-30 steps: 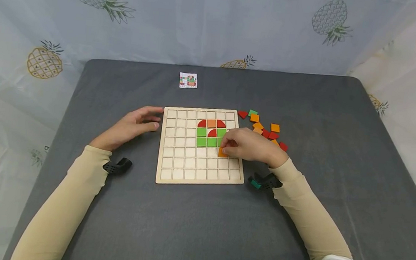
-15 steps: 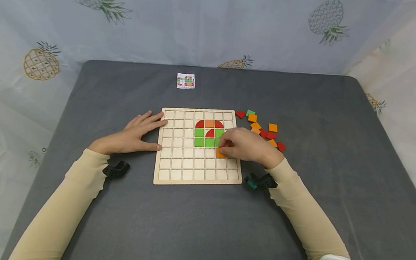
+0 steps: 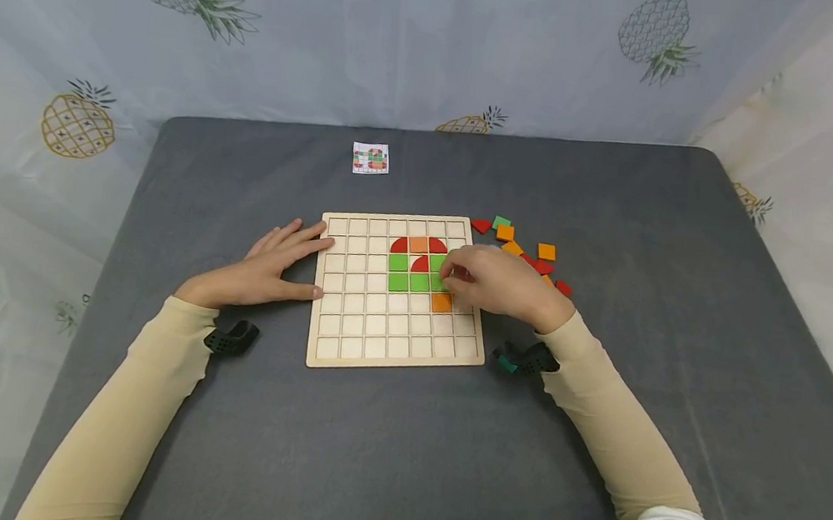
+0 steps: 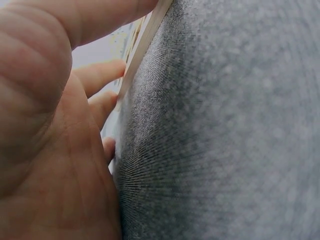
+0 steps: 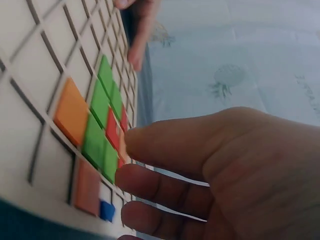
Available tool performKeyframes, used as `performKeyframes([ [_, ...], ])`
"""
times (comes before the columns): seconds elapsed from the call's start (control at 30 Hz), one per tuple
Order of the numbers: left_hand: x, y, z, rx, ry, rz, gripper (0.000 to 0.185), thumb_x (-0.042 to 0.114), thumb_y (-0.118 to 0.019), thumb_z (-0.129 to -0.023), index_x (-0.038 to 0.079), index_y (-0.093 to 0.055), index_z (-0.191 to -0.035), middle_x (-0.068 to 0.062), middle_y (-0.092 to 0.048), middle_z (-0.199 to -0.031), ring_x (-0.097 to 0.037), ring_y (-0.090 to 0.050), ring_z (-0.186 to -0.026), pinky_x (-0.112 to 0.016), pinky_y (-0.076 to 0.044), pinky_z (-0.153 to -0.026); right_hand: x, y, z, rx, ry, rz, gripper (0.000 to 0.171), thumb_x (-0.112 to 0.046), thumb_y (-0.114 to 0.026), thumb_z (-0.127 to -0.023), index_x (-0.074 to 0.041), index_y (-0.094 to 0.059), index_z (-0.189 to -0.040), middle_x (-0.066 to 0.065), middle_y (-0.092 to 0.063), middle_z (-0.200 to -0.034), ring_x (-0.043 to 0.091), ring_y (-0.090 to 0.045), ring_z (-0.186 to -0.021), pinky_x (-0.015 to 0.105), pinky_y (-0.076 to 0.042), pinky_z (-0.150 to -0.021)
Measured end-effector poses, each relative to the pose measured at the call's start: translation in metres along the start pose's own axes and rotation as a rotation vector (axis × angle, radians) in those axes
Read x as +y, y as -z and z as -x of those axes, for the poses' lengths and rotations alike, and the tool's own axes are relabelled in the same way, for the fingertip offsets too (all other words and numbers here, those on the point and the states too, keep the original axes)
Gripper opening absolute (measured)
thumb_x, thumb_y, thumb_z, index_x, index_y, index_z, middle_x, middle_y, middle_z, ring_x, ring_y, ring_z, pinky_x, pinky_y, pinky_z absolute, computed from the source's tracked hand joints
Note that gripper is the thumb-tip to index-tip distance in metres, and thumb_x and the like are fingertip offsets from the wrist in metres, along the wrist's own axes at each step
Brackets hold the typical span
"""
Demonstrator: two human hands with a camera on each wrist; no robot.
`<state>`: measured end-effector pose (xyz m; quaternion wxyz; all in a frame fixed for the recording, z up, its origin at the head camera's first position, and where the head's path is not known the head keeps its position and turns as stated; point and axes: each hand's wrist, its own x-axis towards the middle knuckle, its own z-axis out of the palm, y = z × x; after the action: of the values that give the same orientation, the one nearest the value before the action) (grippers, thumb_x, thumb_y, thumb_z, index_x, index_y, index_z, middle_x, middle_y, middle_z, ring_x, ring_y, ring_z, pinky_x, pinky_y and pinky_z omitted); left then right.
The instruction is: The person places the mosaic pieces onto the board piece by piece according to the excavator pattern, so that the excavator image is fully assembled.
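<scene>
A pale wooden grid board lies on the table. My left hand spreads its fingers, with fingertips and thumb on the board's left edge; the left wrist view shows the board's side against them. An orange square tile lies in a cell below the green tiles. Just above the board's right side hangs my right hand, thumb and fingers loosely bent, nothing seen between them. Red pieces and a light orange square sit in the upper cells. The right wrist view also shows a reddish tile and a blue piece.
Loose red, orange and green tiles lie right of the board, some partly behind my right hand. A small printed pattern card lies near the table's far edge. The grey table extends on all sides; a pineapple-print curtain hangs behind.
My left hand has come onto the board's left edge and spread out. My right hand has let go of the orange tile, which lies in its cell, and lifted slightly away from it.
</scene>
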<state>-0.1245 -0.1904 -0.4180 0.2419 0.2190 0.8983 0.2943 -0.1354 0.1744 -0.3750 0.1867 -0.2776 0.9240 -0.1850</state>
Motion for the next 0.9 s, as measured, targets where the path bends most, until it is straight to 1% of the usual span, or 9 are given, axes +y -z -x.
performKeyframes([
  [0.03,0.000,0.000,0.000,0.001,-0.001,0.000,0.085,0.042,-0.069,-0.096,0.021,-0.022,-0.164,-0.004,-0.002,-0.173,-0.034,0.014,-0.159,-0.061,0.009,-0.125,0.003,0.004,0.001,0.020,0.006,-0.014,0.015,-0.021,-0.062,-0.099,-0.016,-0.073,-0.108,-0.001,-0.069,-0.097,0.016,-0.057,-0.078,0.030,-0.048,-0.066],
  [0.1,0.000,0.000,0.000,0.001,-0.001,0.000,0.085,0.042,-0.069,-0.096,0.021,-0.022,-0.164,-0.005,-0.003,-0.173,-0.034,0.014,-0.159,-0.061,0.009,-0.125,0.009,0.012,0.004,0.068,-0.010,-0.030,0.018,-0.020,-0.061,-0.100,-0.013,-0.072,-0.113,0.001,-0.069,-0.100,0.018,-0.057,-0.080,0.032,-0.049,-0.069],
  [0.23,0.000,0.000,0.000,0.002,-0.003,0.001,0.085,0.043,-0.068,-0.096,0.022,-0.022,-0.164,-0.004,-0.003,-0.173,-0.034,0.014,-0.159,-0.061,0.009,-0.125,0.030,0.024,0.010,0.187,-0.058,-0.078,0.024,-0.019,-0.061,-0.102,-0.007,-0.070,-0.120,0.008,-0.069,-0.110,0.023,-0.061,-0.091,0.039,-0.053,-0.076],
  [0.3,0.000,0.000,0.000,0.002,-0.003,0.005,0.085,0.043,-0.068,-0.096,0.022,-0.022,-0.164,-0.004,-0.003,-0.173,-0.033,0.014,-0.159,-0.061,0.009,-0.125,0.042,0.029,0.012,0.228,-0.115,-0.087,0.027,-0.019,-0.060,-0.103,-0.005,-0.068,-0.124,0.012,-0.067,-0.117,0.027,-0.061,-0.100,0.043,-0.055,-0.079],
  [0.4,0.001,0.000,0.001,0.002,-0.005,0.008,0.085,0.043,-0.068,-0.096,0.022,-0.022,-0.164,-0.004,-0.003,-0.173,-0.033,0.014,-0.159,-0.061,0.009,-0.125,0.059,0.034,0.016,0.260,-0.177,-0.086,0.030,-0.018,-0.056,-0.104,-0.003,-0.066,-0.129,0.016,-0.064,-0.125,0.032,-0.059,-0.106,0.048,-0.054,-0.083],
  [0.53,0.002,0.000,0.001,0.001,-0.003,0.007,0.085,0.043,-0.068,-0.096,0.023,-0.021,-0.164,-0.004,-0.003,-0.173,-0.033,0.014,-0.159,-0.061,0.009,-0.125,0.074,0.036,0.016,0.252,-0.229,-0.082,0.033,-0.017,-0.054,-0.105,-0.002,-0.063,-0.132,0.020,-0.060,-0.130,0.036,-0.057,-0.111,0.053,-0.052,-0.089],
  [0.63,0.002,0.000,0.001,0.002,-0.001,0.010,0.085,0.043,-0.068,-0.096,0.023,-0.021,-0.164,-0.004,-0.003,-0.173,-0.034,0.014,-0.159,-0.061,0.009,-0.125,0.081,0.032,0.012,0.225,-0.219,-0.079,0.038,-0.016,-0.053,-0.105,-0.003,-0.058,-0.140,0.021,-0.053,-0.142,0.040,-0.050,-0.127,0.058,-0.047,-0.101],
  [0.77,0.001,0.001,0.001,0.002,-0.005,0.008,0.085,0.044,-0.068,-0.096,0.022,-0.021,-0.164,-0.004,-0.003,-0.173,-0.034,0.014,-0.159,-0.061,0.010,-0.125,0.085,0.025,0.006,0.189,-0.204,-0.060,0.047,-0.017,-0.053,-0.105,-0.008,-0.048,-0.150,0.019,-0.042,-0.156,0.042,-0.035,-0.143,0.062,-0.039,-0.113],
  [0.9,-0.001,0.001,0.001,0.001,-0.012,0.002,0.084,0.044,-0.067,-0.097,0.022,-0.022,-0.164,-0.004,-0.002,-0.173,-0.034,0.014,-0.159,-0.060,0.010,-0.125,0.085,0.019,0.001,0.169,-0.225,-0.049,0.053,-0.023,-0.056,-0.104,-0.010,-0.044,-0.153,0.020,-0.042,-0.155,0.041,-0.037,-0.142,0.062,-0.039,-0.113],
])
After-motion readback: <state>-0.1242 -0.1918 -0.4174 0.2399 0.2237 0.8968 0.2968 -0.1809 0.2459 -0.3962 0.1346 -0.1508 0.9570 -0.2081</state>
